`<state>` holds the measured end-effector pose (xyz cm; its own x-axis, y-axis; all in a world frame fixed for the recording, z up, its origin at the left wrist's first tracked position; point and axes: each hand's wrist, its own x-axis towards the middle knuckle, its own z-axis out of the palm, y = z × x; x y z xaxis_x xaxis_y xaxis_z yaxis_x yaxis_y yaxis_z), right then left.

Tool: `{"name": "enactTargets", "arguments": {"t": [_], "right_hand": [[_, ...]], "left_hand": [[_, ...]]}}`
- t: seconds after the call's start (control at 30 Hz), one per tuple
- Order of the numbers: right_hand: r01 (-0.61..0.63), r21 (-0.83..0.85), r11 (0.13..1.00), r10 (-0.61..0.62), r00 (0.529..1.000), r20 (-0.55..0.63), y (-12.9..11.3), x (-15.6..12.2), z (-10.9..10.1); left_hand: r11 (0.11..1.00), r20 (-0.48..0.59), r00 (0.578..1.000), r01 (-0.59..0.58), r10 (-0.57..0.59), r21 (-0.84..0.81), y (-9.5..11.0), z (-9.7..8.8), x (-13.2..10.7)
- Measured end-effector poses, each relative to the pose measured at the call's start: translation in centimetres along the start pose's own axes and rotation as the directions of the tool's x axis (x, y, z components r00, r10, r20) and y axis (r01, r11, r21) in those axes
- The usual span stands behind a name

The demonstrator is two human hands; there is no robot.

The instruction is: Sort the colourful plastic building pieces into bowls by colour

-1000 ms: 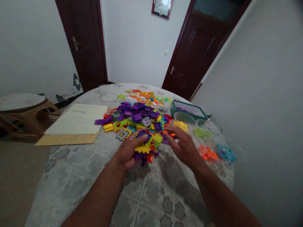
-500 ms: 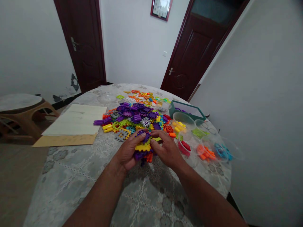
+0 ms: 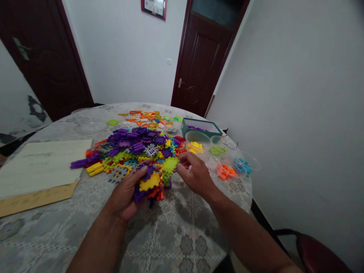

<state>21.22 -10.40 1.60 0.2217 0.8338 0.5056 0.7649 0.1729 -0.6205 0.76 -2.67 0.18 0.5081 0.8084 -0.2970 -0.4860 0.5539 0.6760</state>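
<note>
My left hand (image 3: 125, 193) is curled under and around a clump of joined plastic building pieces (image 3: 150, 184), purple, yellow and orange, just above the table. My right hand (image 3: 195, 174) sits to the right of the clump, fingers pinched on a lime green piece (image 3: 170, 165) at its upper edge. Behind both hands spreads a big pile of loose pieces (image 3: 133, 146), mostly purple with yellow, green and orange.
A round table with a lace-patterned cloth (image 3: 176, 227) carries clear bowls of sorted pieces (image 3: 227, 168), a teal box (image 3: 200, 127), and paper on cardboard (image 3: 40, 167) at left. Two dark doors stand behind. A dark red chair (image 3: 318, 254) is at lower right.
The view has swung to the right. My right hand came in from the bowls to the clump and now pinches the green piece. The left hand kept hold of the clump.
</note>
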Motion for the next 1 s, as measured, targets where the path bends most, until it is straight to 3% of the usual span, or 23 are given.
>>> {"name": "enactTargets", "arguments": {"t": [0.1,0.2,0.37,0.43,0.5,0.6,0.73,0.8,0.87,1.0], "right_hand": [[-0.03,-0.074,0.997,0.024,0.996,-0.081,2.7,0.5,-2.7],[-0.085,-0.258,0.962,0.035,0.98,-0.194,6.7,1.8,-6.4],[-0.273,-0.615,0.739,0.037,0.929,-0.368,14.6,3.9,-12.6],[-0.338,-0.687,0.644,0.04,0.911,-0.41,16.9,4.4,-13.8],[-0.315,-0.711,0.628,-0.013,0.91,-0.415,17.9,4.6,-13.7],[-0.125,-0.639,0.759,-0.124,0.935,-0.331,15.5,4.2,-11.2],[0.184,-0.312,0.932,-0.225,0.969,-0.101,6.8,2.1,-5.8],[0.342,-0.134,0.93,-0.334,0.939,0.076,2.2,0.8,-3.4],[0.414,-0.009,0.91,-0.405,0.895,0.188,-1.3,-0.3,-1.6],[0.467,0.078,0.881,-0.469,0.84,0.273,-4.2,-1.6,1.0]], "left_hand": [[1.0,-0.005,1.0,0.002,-0.002,-0.011,0.1,-0.2,0.1],[1.0,-0.015,1.0,0.003,-0.003,-0.027,0.1,-0.4,0.2],[0.997,-0.026,1.0,0.014,-0.016,-0.074,0.4,-0.3,-0.1],[0.994,-0.006,0.999,0.036,-0.037,-0.1,0.5,-0.2,-0.2],[0.99,0.014,0.999,0.052,-0.05,-0.133,0.6,-0.2,-0.3],[0.98,0.044,0.997,0.066,-0.058,-0.188,0.7,-0.3,-0.4],[0.97,0.102,0.993,0.088,-0.066,-0.226,0.5,-0.2,-0.4],[0.967,0.111,0.992,0.09,-0.065,-0.237,0.3,-0.2,-0.3],[0.965,0.108,0.993,0.08,-0.055,-0.251,0.0,-0.4,-0.1],[0.962,0.119,0.993,0.055,-0.023,-0.268,-0.5,-1.0,0.5]]}}
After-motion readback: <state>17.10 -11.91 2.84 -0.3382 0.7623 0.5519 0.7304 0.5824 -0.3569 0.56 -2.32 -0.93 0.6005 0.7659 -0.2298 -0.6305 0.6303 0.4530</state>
